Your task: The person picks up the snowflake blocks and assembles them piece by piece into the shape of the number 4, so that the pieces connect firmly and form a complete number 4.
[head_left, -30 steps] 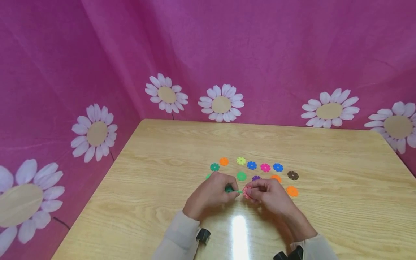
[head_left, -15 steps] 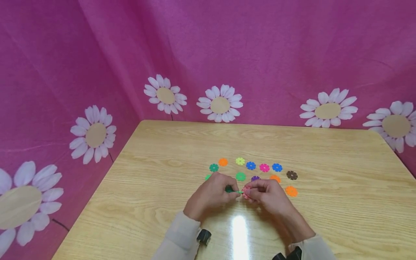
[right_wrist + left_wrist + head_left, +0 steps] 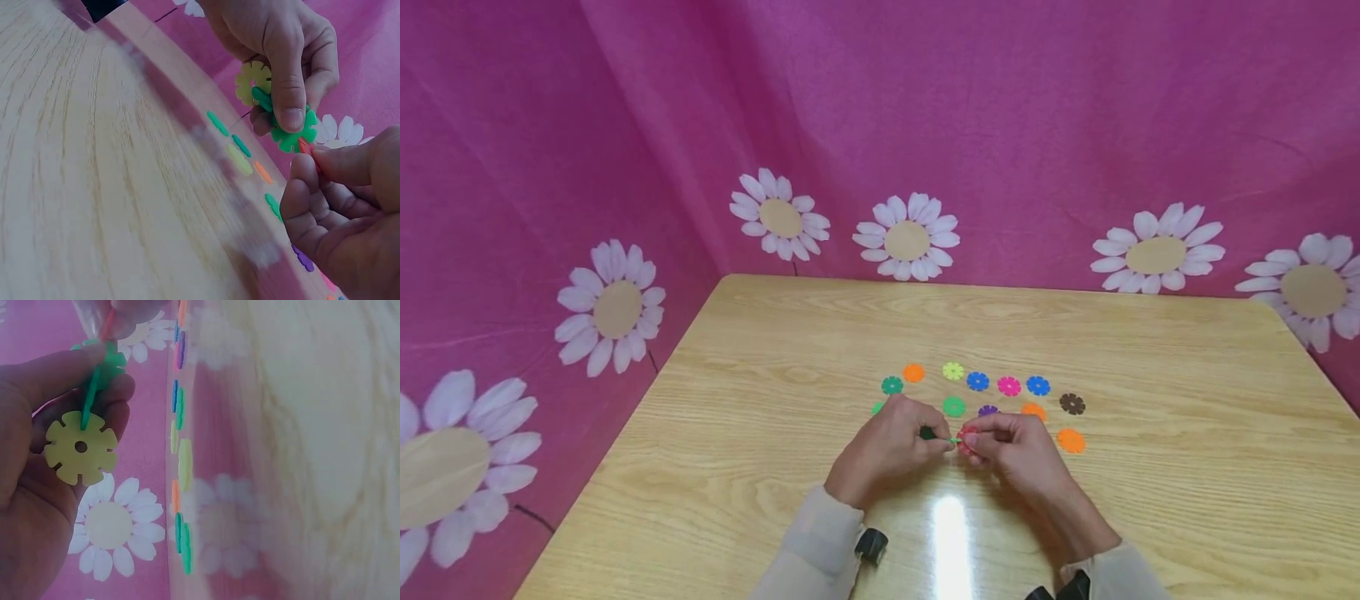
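Note:
My left hand (image 3: 891, 446) pinches a joined chain of notched snowflake discs between thumb and fingers. In the left wrist view, the chain has a yellow disc (image 3: 62, 445) with a centre hole, a dark green disc (image 3: 91, 399) seen edge-on, and a light green disc (image 3: 112, 367). My right hand (image 3: 1026, 457) pinches a red disc (image 3: 306, 147) by thumb and fingertips. Its edge meets the rim of the light green disc in the right wrist view. Fingers cover much of the red disc.
Loose discs lie flat on the wooden table beyond my hands, including an orange disc (image 3: 913, 372), a blue disc (image 3: 977, 381), a pink disc (image 3: 1008, 386) and a brown disc (image 3: 1072, 404). A pink curtain (image 3: 1000, 125) with daisies borders the table (image 3: 760, 350).
The red disc and the light green disc's edge have drawn slightly together, and the red disc's tilt has changed a little. Both hands keep their grip.

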Motion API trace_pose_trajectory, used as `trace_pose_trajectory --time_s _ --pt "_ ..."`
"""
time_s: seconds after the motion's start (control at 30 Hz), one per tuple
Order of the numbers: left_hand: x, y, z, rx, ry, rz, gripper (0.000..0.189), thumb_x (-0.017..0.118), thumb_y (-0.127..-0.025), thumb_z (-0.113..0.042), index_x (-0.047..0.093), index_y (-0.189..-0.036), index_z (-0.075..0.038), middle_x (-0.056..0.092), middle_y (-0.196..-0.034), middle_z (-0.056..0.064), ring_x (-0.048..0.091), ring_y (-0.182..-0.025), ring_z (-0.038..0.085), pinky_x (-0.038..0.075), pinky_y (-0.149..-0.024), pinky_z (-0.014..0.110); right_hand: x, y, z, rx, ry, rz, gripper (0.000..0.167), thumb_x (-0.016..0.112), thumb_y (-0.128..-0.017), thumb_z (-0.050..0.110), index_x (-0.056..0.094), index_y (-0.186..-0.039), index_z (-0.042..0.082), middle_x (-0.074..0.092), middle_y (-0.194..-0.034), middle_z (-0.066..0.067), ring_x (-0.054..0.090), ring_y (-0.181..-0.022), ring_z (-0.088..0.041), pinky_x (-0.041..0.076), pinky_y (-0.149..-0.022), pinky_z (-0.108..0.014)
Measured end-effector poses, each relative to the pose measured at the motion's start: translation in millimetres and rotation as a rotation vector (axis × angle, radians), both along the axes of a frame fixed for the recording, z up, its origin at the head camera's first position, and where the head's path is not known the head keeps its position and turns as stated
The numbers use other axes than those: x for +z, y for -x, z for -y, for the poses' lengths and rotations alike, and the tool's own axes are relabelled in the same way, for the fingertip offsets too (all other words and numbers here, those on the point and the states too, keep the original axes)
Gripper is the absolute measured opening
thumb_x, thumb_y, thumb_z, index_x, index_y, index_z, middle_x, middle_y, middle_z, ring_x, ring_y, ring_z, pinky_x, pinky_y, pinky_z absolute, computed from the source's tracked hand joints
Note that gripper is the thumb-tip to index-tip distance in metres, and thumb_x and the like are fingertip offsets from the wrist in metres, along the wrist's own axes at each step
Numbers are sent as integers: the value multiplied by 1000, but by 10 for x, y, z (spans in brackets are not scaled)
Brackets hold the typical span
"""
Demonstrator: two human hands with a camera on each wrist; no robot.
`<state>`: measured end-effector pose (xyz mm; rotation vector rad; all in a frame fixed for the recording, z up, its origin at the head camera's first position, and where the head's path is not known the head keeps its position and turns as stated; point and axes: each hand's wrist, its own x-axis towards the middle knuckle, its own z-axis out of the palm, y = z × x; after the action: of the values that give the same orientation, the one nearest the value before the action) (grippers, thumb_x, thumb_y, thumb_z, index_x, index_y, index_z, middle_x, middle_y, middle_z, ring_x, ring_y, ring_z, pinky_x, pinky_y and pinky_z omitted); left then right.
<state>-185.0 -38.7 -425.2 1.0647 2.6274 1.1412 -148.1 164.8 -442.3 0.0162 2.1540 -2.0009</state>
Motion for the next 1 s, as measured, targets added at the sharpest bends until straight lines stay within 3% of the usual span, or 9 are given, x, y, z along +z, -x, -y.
trace_pose_trajectory --time_s 0.33,0.5,0.63,0.7,0.87,1.0 --pt "29 -5 -2 26 -16 45 11 76 -87 -9 77 -76 -12 67 -79 -15 55 -70 1 49 -67 20 22 8 44 -33 -21 0 18 65 -92 -5 70 -108 -11 72 -92 -18 68 -74 -24 56 -64 -29" --pt "68 8 -27 -3 44 47 13 75 -87 -9 77 -76 -13 63 -73 -16 52 -66 2 47 -64 19 11 -6 -1 -3 -17 14 17 64 -93 -5 69 -107 -12 71 -91 -18 68 -74 -24 57 -66 -30" --pt "87 13 -40 -18 81 38 6 77 -88 -12 78 -83 -15 66 -77 -17 54 -70 1 47 -69 17 8 -11 -47 47 1 5 17 63 -94 -4 67 -108 -14 71 -91 -19 68 -75 -24 57 -68 -31" --pt "91 19 -46 -35 88 12 2 79 -87 -14 79 -89 -15 68 -81 -16 56 -72 0 48 -71 17 3 -15 -67 72 15 -5 19 62 -95 -4 66 -109 -16 71 -92 -19 68 -76 -24 58 -70 -32" --pt "95 26 -63 -51 109 -55 21 85 -83 -22 78 -101 -14 72 -87 -12 60 -74 -6 48 -69 14 7 -26 -95 108 42 -6 22 60 -96 -4 63 -113 -17 70 -94 -20 69 -79 -24 58 -72 -34" --pt "94 25 -73 -38 123 -63 26 85 -82 -29 78 -103 -15 73 -87 -11 61 -76 -8 48 -68 14 8 -34 -93 111 75 6 24 61 -95 -4 61 -114 -18 71 -94 -21 70 -79 -24 58 -72 -35"
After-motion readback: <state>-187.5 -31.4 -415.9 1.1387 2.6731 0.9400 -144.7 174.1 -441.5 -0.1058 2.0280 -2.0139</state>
